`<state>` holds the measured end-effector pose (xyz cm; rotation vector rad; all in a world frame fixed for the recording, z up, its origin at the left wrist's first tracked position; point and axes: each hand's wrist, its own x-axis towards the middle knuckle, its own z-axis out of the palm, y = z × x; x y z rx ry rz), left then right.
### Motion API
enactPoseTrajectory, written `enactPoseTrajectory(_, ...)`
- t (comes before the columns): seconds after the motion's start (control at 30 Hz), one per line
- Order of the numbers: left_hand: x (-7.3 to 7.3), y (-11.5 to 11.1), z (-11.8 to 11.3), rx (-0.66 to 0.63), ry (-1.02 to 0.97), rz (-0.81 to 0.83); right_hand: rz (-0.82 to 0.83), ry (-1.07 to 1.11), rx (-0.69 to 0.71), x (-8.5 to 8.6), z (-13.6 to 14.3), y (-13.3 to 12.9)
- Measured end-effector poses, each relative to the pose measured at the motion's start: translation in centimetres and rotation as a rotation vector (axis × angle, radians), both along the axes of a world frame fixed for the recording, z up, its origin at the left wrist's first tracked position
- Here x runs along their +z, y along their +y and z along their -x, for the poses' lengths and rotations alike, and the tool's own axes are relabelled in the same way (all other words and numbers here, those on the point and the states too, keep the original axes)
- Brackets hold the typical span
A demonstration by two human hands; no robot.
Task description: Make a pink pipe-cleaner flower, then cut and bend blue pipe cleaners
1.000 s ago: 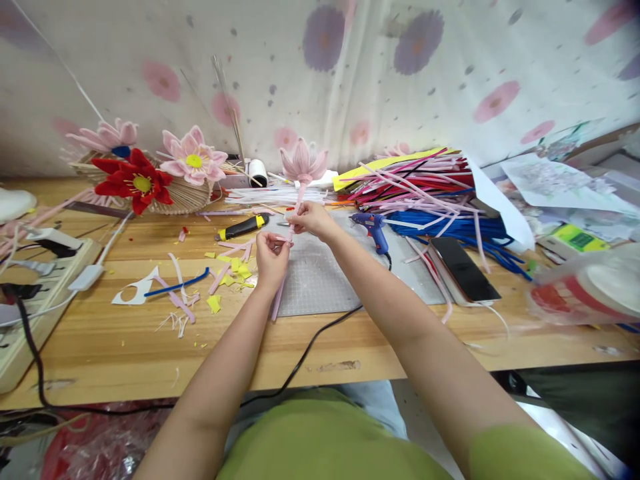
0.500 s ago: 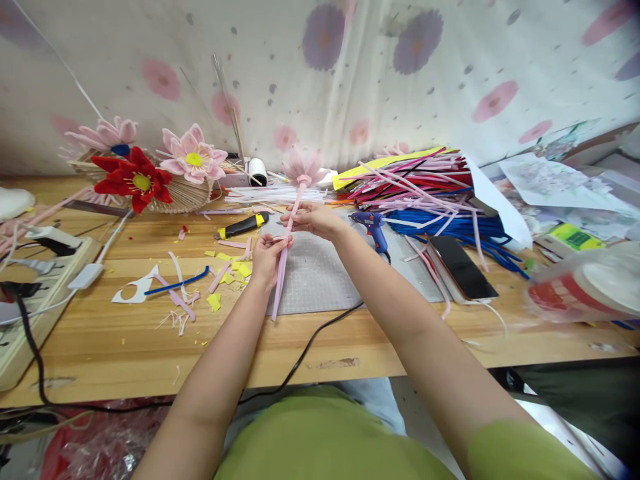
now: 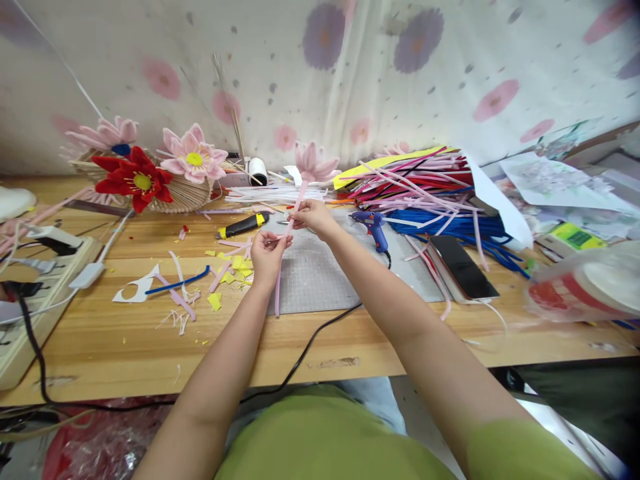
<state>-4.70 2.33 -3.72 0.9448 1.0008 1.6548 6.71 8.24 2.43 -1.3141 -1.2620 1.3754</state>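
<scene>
From where I'm standing: the cup [image 3: 565, 295], red and white, sits at bench right inside clear plastic; can't make out its contents. White cylinder [image 3: 257, 172] at the back shows a dark end, nothing readable in it. Ribbed tan holder [image 3: 193, 200], back left, has a red flower [image 3: 134, 180] and a yellow-centred flower [image 3: 194, 157] against it; can't tell if they're in it or just leaning. Red plastic bag [image 3: 63, 450] under the bench has crumpled clear film at its mouth. Work in hand: pink flower [image 3: 315, 162] on a pink stem [image 3: 301, 197], held up over the grey mat [image 3: 325, 273], head end away from the person. Left hand [image 3: 267, 257] pinches the stem lower down, right hand [image 3: 314, 218] pinches it just above. Versus half a second ago: head has swung right, exposing white paper [image 3: 294, 175] behind it; right fingers, then looser and straighter, have closed in. Glue gun [image 3: 373, 228] and phone [image 3: 463, 267] unmoved.
</scene>
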Motion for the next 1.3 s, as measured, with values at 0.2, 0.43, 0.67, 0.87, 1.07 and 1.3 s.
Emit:
enactPoseTrajectory(0.2, -0.4, -0.3, 0.0, -0.001, 0.106, -0.047, -0.124, -0.364, -0.072, -0.1, 0.6, 0.6)
enactPoseTrajectory(0.43, 0.2, -0.4, -0.1, -0.001, 0.003, 0.083, -0.078, -0.283, -0.025, 0.7, 0.7, 0.2)
enactPoseTrajectory(0.67, 1.8, -0.7, 0.6, -0.182, -0.257, 0.34, 0.05, 0.224, 0.293, 1.3, -1.1, -0.3)
enactPoseTrajectory(0.87, 1.3, -0.8, 0.5, -0.126, -0.146, 0.246, -0.009, 0.134, 0.204, 0.9, -0.7, 0.0)
enactPoseTrajectory(1.07, -0.4, -0.2, 0.6, 0.029, 0.165, 0.096, -0.092, -0.098, 0.007, -0.2, 0.1, 0.2)
enactPoseTrajectory(1.3, -0.5, -0.5, 0.0, 0.016, 0.204, 0.106, -0.229, -0.473, -0.049, -0.6, 0.2, 0.5)
